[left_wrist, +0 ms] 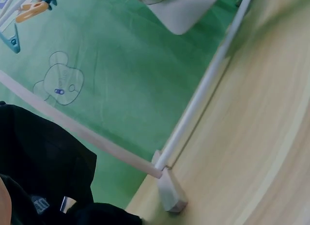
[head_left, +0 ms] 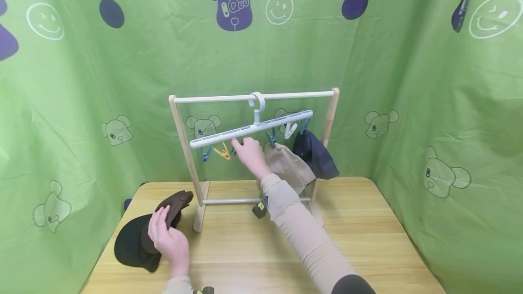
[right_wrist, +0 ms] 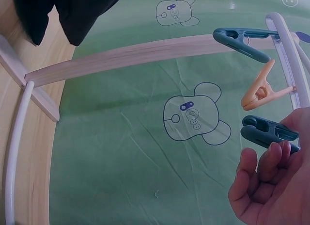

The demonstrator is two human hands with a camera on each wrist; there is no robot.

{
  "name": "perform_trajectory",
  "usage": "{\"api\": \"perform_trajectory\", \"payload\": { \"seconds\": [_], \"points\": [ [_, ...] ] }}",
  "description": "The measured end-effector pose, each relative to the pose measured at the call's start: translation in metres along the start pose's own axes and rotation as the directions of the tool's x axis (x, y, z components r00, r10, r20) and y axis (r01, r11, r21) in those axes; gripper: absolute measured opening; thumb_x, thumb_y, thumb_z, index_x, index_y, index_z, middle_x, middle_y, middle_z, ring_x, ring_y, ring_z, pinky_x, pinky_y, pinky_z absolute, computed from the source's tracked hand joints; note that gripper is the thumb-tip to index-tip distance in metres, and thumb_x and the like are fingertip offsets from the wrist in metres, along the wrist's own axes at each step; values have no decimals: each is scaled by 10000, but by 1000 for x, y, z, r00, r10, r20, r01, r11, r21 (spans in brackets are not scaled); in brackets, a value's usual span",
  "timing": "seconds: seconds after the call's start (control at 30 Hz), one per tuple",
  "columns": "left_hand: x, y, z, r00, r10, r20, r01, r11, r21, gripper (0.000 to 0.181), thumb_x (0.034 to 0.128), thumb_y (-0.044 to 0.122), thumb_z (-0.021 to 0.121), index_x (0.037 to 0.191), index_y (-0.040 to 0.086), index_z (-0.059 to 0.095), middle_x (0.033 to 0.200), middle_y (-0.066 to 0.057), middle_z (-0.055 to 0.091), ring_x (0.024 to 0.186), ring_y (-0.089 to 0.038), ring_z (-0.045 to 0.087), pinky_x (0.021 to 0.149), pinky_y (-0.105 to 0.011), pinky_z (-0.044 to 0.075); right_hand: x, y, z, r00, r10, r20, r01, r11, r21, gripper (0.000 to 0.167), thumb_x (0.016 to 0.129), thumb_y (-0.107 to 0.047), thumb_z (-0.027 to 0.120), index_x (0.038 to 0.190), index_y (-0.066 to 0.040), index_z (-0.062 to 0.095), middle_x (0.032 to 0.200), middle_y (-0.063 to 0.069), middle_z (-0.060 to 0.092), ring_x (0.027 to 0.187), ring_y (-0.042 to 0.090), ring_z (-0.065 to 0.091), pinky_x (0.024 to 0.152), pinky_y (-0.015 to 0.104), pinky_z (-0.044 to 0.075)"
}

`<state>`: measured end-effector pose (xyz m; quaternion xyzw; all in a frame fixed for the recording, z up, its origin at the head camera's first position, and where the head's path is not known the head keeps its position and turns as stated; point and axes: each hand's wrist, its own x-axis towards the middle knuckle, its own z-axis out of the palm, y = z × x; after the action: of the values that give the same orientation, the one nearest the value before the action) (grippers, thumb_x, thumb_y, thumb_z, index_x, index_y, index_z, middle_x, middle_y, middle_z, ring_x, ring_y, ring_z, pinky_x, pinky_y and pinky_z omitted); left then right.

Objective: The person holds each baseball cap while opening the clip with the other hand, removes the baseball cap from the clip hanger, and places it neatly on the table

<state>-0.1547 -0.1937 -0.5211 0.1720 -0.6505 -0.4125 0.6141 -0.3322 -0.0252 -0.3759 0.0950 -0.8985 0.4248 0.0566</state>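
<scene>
My left hand (head_left: 169, 242) grips a dark brown cap (head_left: 176, 203) left of the rack, next to a black cap (head_left: 130, 244). In the left wrist view dark cap fabric (left_wrist: 43, 152) fills the lower left, and the thumb is mostly hidden. My right hand (head_left: 250, 154) is at the middle of the white hanger (head_left: 220, 137). Between thumb and fingers it pinches a dark teal clip (right_wrist: 266, 130). An orange-yellow clip (right_wrist: 259, 89) and another teal-blue clip (right_wrist: 242, 40) hang beside it. A beige cap (head_left: 288, 164) and a navy cap (head_left: 314, 153) hang from clips on the right.
The hanger hooks over the top bar of a wooden rack (head_left: 184, 144) and tilts, left end lower. A white clip (head_left: 290, 130) hangs between the clips on the right. The wooden table (head_left: 359, 230) carries the rack; green curtain (head_left: 306, 49) surrounds it.
</scene>
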Motion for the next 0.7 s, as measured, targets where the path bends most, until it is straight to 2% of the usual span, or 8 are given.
{"api": "perform_trajectory", "payload": {
  "seconds": [0.1, 0.2, 0.33, 0.47, 0.7],
  "points": [
    [-5, 1, 1, 1000, -3, 22, 3, 1000, -1, 554, 739, -236, 370, 1060, 29, 736, 1168, -189, 672, 1248, -275, 495, 1131, -357, 311, 0, 0, -1, 1000, 6, 5, -6, 1000, 6, 475, 946, -525, 451, 628, -175, 410, 569, -29, 404, 490, 129, 351, 453, 260, 325],
    [-8, 2, 2, 999, 2, 38, -2, 1000, 3, 559, 723, -234, 352, 1034, 21, 740, 1151, -189, 676, 1238, -329, 502, 1134, -396, 311, 0, 0, -1, 1000, 10, 11, -10, 1000, 10, 474, 948, -528, 450, 631, -178, 413, 571, -29, 414, 487, 124, 354, 447, 253, 325],
    [-11, 3, 2, 996, -22, 88, 20, 1000, 19, 559, 707, -228, 344, 1025, 14, 735, 1150, -192, 669, 1220, -443, 476, 1135, -435, 300, -1, 0, -1, 1000, 14, 10, -14, 1000, 9, 472, 948, -533, 450, 637, -179, 421, 573, -26, 433, 486, 124, 362, 447, 248, 326],
    [-15, 2, 1, 988, -50, 144, 44, 998, 45, 564, 692, -226, 347, 1042, 5, 724, 1164, -203, 658, 1237, -452, 457, 1134, -458, 287, -1, -1, -2, 1000, 16, 10, -16, 1000, 10, 471, 948, -526, 454, 634, -176, 423, 571, -23, 435, 485, 128, 360, 448, 250, 323],
    [-20, -1, 0, 984, -25, 177, 10, 996, 88, 544, 652, -211, 367, 1011, -10, 722, 1106, -222, 667, 1177, -491, 473, 1077, -550, 301, -1, -1, -1, 1000, 18, 16, -18, 1000, 5, 473, 950, -524, 456, 628, -179, 415, 562, -32, 416, 481, 123, 344, 443, 245, 314]
  ]
}}
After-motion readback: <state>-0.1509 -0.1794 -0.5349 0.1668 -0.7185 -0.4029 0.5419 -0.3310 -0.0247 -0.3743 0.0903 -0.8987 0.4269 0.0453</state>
